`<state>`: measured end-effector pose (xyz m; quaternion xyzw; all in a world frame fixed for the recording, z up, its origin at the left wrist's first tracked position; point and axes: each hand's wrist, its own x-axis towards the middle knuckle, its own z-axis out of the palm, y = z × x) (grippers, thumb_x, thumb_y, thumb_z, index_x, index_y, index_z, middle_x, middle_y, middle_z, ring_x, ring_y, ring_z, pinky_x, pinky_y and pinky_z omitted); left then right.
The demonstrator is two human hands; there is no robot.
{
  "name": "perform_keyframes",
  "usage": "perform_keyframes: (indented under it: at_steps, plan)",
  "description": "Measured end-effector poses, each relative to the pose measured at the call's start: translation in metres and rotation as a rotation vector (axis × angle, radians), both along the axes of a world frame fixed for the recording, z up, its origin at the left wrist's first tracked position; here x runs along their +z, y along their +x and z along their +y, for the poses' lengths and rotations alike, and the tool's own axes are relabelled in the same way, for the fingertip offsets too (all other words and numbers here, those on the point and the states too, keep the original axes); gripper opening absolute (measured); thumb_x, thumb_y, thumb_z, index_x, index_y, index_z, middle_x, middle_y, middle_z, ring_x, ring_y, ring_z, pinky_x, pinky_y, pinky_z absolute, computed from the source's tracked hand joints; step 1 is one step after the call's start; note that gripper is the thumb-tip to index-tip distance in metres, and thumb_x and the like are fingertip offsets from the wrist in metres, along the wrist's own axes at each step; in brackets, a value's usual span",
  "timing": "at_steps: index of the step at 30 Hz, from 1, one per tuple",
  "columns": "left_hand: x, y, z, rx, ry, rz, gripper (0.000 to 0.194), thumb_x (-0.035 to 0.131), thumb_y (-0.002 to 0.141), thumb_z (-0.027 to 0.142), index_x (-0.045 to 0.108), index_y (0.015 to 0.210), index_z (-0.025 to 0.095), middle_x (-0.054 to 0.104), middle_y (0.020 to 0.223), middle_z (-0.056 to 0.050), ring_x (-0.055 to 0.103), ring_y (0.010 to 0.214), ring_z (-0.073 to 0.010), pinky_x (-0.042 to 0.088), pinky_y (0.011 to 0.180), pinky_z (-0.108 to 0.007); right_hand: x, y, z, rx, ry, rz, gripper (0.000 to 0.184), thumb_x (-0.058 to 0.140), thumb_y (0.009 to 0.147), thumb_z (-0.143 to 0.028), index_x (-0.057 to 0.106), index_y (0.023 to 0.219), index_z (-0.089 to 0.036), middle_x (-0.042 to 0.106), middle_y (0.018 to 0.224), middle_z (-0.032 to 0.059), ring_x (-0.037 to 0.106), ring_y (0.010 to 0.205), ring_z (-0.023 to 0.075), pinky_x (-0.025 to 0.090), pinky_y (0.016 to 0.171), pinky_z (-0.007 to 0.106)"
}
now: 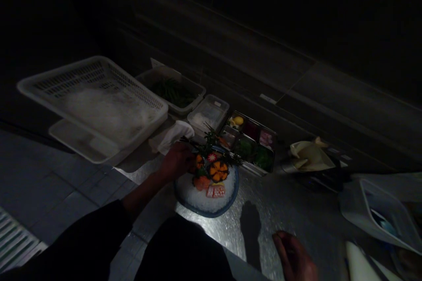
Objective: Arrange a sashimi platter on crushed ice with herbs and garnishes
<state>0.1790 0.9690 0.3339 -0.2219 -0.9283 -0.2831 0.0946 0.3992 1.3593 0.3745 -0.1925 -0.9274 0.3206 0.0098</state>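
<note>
On the steel counter stands a blue-rimmed plate [180, 204] of crushed ice. My left hand [176, 161] reaches over its left back edge, fingers curled beside an orange flower-shaped garnish; what they grip is too dark to make out. Another orange flower-shaped piece [218, 171] with a dark rim sits on the ice. Near it are a red-and-white round slice [212, 156], orange slices [201, 183] and red-and-white pieces [216, 191]. Dark green sprigs [211, 137] stand at the back. My right hand [295, 255] is off to the right, loosely closed, nothing visible in it.
Left stands a white basket [158, 118] with pale shreds. Behind are a tub of green leaves [173, 91], a clear box [211, 112] and a sectioned metal tray [259, 170]. Rightward are a container with a pale liner [310, 156], a white bin [352, 197] and a knife on a board [358, 263].
</note>
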Motion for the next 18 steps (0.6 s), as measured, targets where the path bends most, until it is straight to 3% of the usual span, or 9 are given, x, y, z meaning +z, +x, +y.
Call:
perform_keyframes:
  at_steps: [5, 10, 13, 18]
  plan:
    - [0.003, 0.006, 0.000, 0.024, 0.039, 0.041, 0.009, 0.065, 0.082, 0.019, 0.073, 0.084, 0.016, 0.062, 0.093, -0.010, 0.054, 0.090, -0.0251, 0.044, 0.082, -0.039, 0.016, -0.082, -0.064, 0.310, 0.017, 0.155, 0.033, 0.048, 0.094, -0.045, 0.067, 0.095, -0.018, 0.066, 0.093, 0.0091, 0.064, 0.082, 0.0202, 0.052, 0.071, 0.030]
    - [0.002, 0.036, -0.030, 0.150, 0.162, 0.071, 0.022, 0.058, 0.090, 0.036, 0.069, 0.095, 0.017, 0.064, 0.095, -0.008, 0.058, 0.092, -0.0236, 0.047, 0.084, -0.036, 0.007, -0.151, -0.132, 0.447, 0.144, 0.180, 0.020, 0.052, 0.093, -0.026, 0.068, 0.100, -0.016, 0.065, 0.094, 0.0089, 0.062, 0.088, 0.0201, 0.049, 0.080, 0.031]
    - [-0.007, 0.060, -0.050, 0.212, 0.154, 0.007, 0.026, 0.055, 0.091, 0.040, 0.067, 0.095, 0.018, 0.065, 0.098, -0.008, 0.060, 0.095, -0.0240, 0.047, 0.086, -0.036, -0.004, -0.168, -0.153, 0.472, 0.236, 0.139, 0.018, 0.055, 0.092, -0.022, 0.070, 0.100, -0.017, 0.065, 0.094, 0.0086, 0.060, 0.093, 0.0210, 0.047, 0.084, 0.030]
    - [-0.022, 0.098, -0.067, 0.297, 0.098, -0.089, 0.030, 0.054, 0.091, 0.045, 0.066, 0.101, 0.019, 0.066, 0.103, -0.008, 0.059, 0.100, -0.0260, 0.047, 0.089, -0.039, -0.013, -0.171, -0.159, 0.466, 0.280, 0.128, 0.019, 0.055, 0.092, -0.022, 0.072, 0.100, -0.021, 0.062, 0.090, 0.0063, 0.058, 0.090, 0.0195, 0.045, 0.078, 0.028]
